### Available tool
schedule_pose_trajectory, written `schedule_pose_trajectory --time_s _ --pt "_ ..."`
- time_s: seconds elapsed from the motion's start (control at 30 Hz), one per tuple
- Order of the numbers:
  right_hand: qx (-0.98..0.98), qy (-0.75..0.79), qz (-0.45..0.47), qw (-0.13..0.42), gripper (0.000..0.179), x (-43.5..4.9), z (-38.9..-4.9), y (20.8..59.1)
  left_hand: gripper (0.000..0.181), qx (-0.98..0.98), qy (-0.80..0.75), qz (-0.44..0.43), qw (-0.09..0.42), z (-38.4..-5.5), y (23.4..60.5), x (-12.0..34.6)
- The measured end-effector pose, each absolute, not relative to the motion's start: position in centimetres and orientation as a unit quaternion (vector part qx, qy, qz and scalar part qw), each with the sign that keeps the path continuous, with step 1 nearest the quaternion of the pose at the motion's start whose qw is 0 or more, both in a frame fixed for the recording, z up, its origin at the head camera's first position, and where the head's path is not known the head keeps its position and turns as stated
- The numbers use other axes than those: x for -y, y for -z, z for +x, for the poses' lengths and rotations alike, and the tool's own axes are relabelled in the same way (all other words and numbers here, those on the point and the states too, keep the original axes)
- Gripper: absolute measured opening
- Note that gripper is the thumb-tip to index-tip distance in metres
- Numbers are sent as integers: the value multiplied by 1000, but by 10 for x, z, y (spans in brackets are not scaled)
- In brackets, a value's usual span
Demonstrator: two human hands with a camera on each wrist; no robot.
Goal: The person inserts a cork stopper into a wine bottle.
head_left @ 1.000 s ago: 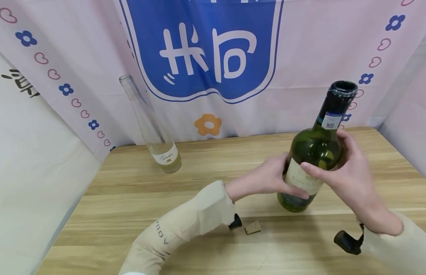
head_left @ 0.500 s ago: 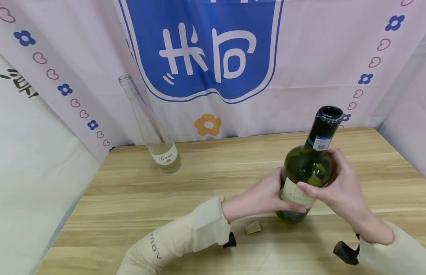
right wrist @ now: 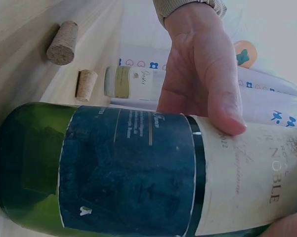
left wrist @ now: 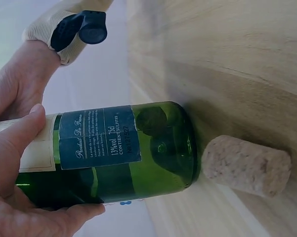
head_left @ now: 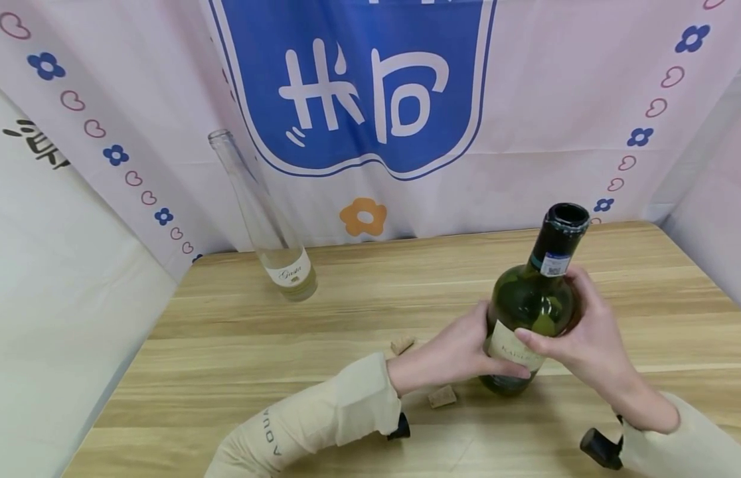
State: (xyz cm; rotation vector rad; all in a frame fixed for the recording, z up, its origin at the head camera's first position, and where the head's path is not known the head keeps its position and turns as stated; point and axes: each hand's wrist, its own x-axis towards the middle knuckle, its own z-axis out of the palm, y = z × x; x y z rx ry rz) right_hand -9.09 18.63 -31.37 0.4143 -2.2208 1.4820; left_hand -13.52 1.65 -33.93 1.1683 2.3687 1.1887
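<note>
Green glass fills both our palms: the green wine bottle (head_left: 534, 312) stands upright on the wooden tabletop (head_left: 239, 345), its base on the wood and its open, dark-foiled neck rising above our fingers. Our left hand (head_left: 460, 348) wraps the lower body from the left, thumb across the cream label, fingers curled behind. Our right hand (head_left: 579, 338) clasps the shoulder and label from the right, fingertips meeting the label just beside the left thumb. From the left wrist view, the dark back label faces outward and the bottle's base sits on the tabletop.

Just below our left hand, close to the bottle's foot, lies a cork (head_left: 442, 396) on its side; the left wrist view shows it just beside the base. A second cork (head_left: 402, 344) lies just beyond our left wrist. Well beyond our left hand, at the far edge of the tabletop, stands a clear slim bottle (head_left: 269, 232) with a white label, before the pink backdrop (head_left: 556, 99) with its blue emblem.
</note>
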Motion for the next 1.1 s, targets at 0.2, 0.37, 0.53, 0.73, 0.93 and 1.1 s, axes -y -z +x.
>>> schedule_pose_trajectory --time_s 0.2,0.37,0.53,0.73,0.93,1.1 --pt "799 -543 155 207 82 -186 -89 316 79 -801 -413 418 112 -135 343 -17" --pt "813 -527 158 191 82 -188 -89 315 79 -810 -402 409 121 -135 344 -16" --pt "819 -520 160 183 82 -188 -90 315 77 -823 -371 411 129 -135 342 -14" --pt "825 -513 156 179 82 -187 -91 315 81 -858 -276 408 142 -136 337 -5" --pt "822 -520 153 172 80 -186 -91 314 78 -891 -123 405 166 -131 335 8" --pt "819 -525 153 173 79 -186 -90 315 29 -890 -35 420 175 -124 342 16"
